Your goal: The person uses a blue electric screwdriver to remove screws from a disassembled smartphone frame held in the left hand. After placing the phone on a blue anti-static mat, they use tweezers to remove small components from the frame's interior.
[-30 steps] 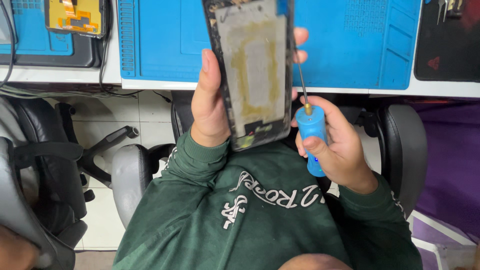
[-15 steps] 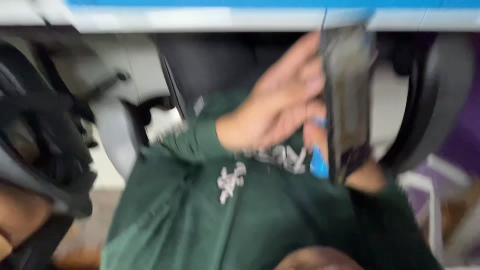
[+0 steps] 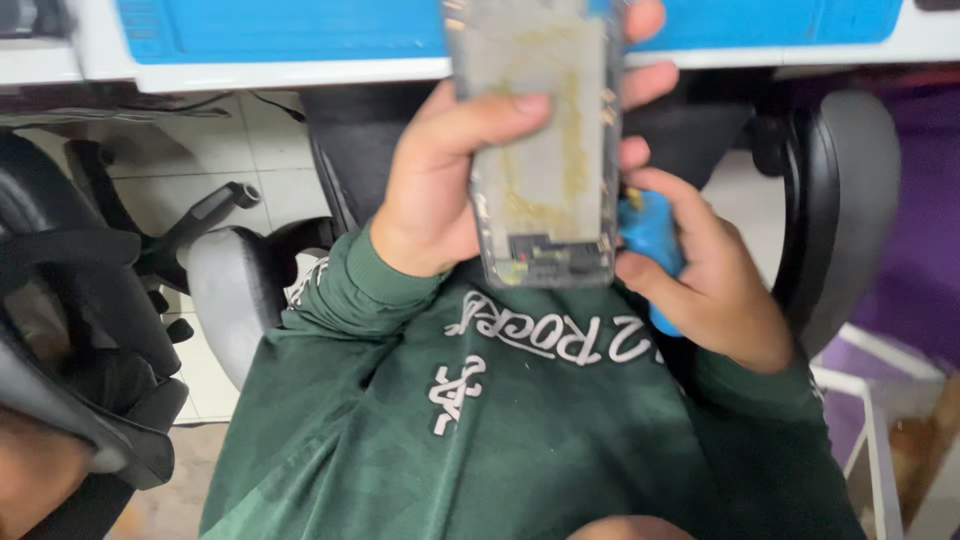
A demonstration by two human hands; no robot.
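Two hands, two things gripped: left hand (image 3: pixel 440 190) clasping one opened phone frame (image 3: pixel 540 140), thumb across its back, at 12 o'clock; right hand (image 3: pixel 710 290) clenched on one blue screwdriver handle (image 3: pixel 652 240), at 3 o'clock, just beside frame's lower edge. One blue mat (image 3: pixel 300 25) beyond.
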